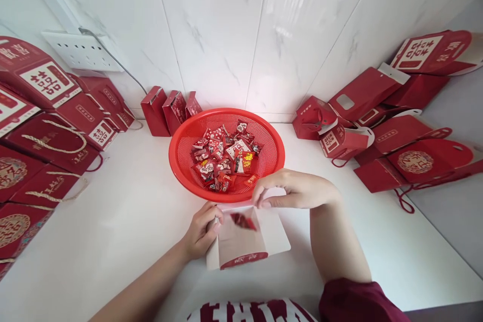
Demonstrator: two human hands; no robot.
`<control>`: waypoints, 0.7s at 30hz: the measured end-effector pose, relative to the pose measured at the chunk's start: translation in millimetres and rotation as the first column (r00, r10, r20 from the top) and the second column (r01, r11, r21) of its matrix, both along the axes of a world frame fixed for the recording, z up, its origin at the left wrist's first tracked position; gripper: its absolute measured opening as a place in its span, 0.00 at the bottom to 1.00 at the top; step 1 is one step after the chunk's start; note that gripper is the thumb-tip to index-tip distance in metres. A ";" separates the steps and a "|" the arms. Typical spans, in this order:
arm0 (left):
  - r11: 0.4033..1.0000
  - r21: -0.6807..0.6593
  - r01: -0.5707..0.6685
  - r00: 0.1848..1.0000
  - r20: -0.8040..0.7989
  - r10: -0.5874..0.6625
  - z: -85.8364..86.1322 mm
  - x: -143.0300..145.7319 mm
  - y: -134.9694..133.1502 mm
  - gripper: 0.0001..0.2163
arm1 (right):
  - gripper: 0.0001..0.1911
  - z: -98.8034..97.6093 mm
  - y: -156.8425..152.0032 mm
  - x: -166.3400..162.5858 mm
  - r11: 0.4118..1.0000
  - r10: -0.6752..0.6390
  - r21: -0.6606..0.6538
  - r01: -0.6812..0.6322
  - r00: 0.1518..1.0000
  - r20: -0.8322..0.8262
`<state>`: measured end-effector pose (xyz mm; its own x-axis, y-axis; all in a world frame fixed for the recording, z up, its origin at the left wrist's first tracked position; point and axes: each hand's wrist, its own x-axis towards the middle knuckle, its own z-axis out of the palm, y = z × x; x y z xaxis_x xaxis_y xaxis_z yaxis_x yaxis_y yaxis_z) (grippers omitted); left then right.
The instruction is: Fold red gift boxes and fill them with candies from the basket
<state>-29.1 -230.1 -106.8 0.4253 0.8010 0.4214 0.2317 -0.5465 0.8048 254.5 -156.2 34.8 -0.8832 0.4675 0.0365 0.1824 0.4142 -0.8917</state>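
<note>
An open gift box (241, 244), white inside with a red front flap, stands on the counter before me, its side flaps folded out. My left hand (204, 229) is closed on the box's left edge, thumb on the inside. At the back right rim, my right hand (292, 188) bends over with its fingers and thumb pinched on the box's edge. Inside the box is a red candy packet (243, 221), blurred. Just behind the box sits a red plastic basket (277, 153), holding several red wrapped candies (219, 153).
Red gift boxes (49, 85) with rope handles are stacked along the left. More red boxes (415, 163) lie at the right, against the wall. Three small red boxes (154, 113) stand behind the basket. A cable (113, 58) runs down from a socket strip (83, 50).
</note>
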 end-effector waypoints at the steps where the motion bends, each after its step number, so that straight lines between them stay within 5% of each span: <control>1: 1.000 0.011 0.008 1.000 -0.006 -0.008 -0.2 0.0 -0.4 0.12 | 0.08 0.5 -1.2 2.2 1.000 0.008 0.030 -0.009 0.999 0.043; 6: 0.997 0.044 0.058 0.998 -0.034 -0.056 -2.8 2.0 -2.2 0.10 | 0.11 -11.6 12.8 -6.2 0.975 -0.197 0.122 0.187 0.977 0.082; 10: 0.998 0.027 0.052 0.998 -0.026 -0.051 -2.6 2.6 -2.7 0.11 | 0.14 -29.0 39.2 -47.5 0.983 -0.060 0.182 -0.004 0.936 0.347; 15: 0.998 -0.011 0.060 0.998 -0.031 -0.060 0.3 1.0 -3.7 0.12 | 0.30 -51.8 56.2 -99.1 0.908 -0.038 0.358 -0.217 0.809 0.587; 21: 0.997 -0.045 0.054 0.998 -0.031 -0.056 1.0 1.5 -2.5 0.14 | 0.25 -59.1 60.0 -95.1 0.922 -0.107 0.339 -0.188 0.717 0.689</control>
